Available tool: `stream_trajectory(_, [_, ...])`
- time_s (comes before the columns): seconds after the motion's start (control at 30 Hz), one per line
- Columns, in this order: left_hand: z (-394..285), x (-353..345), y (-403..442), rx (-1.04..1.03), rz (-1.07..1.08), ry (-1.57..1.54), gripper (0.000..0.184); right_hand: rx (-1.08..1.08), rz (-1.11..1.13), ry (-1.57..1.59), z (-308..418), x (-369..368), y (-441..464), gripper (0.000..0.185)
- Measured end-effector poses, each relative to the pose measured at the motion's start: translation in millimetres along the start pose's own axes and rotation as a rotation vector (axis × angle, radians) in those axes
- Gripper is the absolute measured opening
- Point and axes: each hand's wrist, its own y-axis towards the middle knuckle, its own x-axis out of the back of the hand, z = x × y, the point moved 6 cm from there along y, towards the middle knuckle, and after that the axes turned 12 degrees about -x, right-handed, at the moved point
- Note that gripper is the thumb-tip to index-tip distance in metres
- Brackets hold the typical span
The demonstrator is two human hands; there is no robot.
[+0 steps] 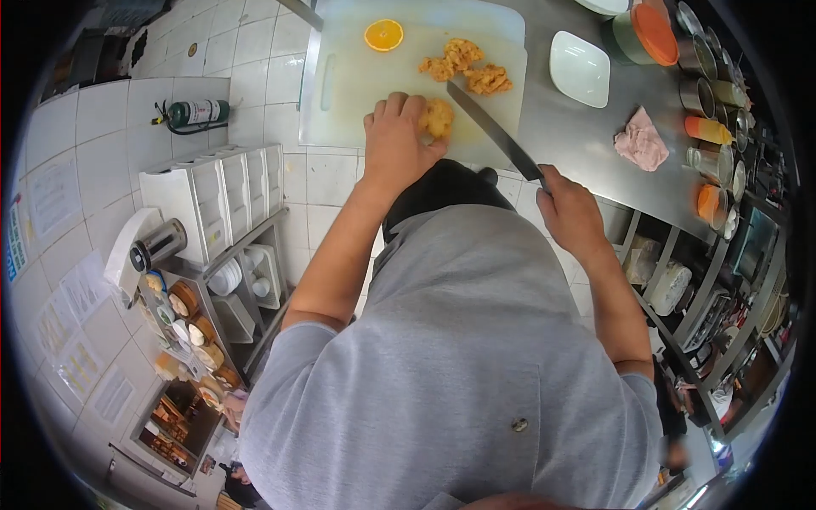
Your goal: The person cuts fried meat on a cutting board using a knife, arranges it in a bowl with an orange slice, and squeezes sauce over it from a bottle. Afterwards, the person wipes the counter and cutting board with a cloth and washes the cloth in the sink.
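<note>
My left hand (397, 140) is closed around the side of a golden fried chicken piece (438, 117) on the pale cutting board (344, 110), its thumb along the near edge. In my right hand (571, 211) is the handle of a kitchen knife (497, 132). The dark blade slants up and left across the board, its tip close to more fried chicken pieces (463, 58). Half an orange (383, 35), cut face up, lies farther up the board. The underside of the held piece is hidden.
A white square bowl (580, 70) and a crumpled pink cloth (642, 139) sit on the steel counter (552, 140). Several containers and sauce bottles (709, 130) line its right edge. Left of me are white drawers (212, 204) and a wall-mounted fire extinguisher (195, 114).
</note>
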Motion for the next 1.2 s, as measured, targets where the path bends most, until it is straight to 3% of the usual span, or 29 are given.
stream_trajectory(0.23, [-1, -4, 0, 0.018, 0.039, -0.027, 0.053, 0.158, 0.036, -0.137, 37, 25, 11, 0.033])
stream_trajectory(0.47, [11, -17, 1, 0.015, -0.006, -0.084, 0.045, 0.101, 0.127, -0.245, 67, 9, 39, 0.026])
stream_trajectory(0.6, [12, -17, -4, 0.019, 0.002, -0.083, 0.046, 0.189, 0.012, -0.092, 91, -56, 104, 0.026])
stream_trajectory(0.7, [7, -9, -17, 0.045, 0.038, -0.048, 0.046, 0.23, -0.004, -0.058, 112, -43, 115, 0.027])
stream_trajectory(0.9, [12, -20, -42, 0.071, -0.172, -0.183, 0.045, 0.199, 0.027, -0.171, 83, 19, 58, 0.03])
stream_trajectory(1.2, [9, -25, -21, 0.088, -0.17, -0.179, 0.045, 0.205, 0.055, -0.328, 65, 42, 6, 0.027])
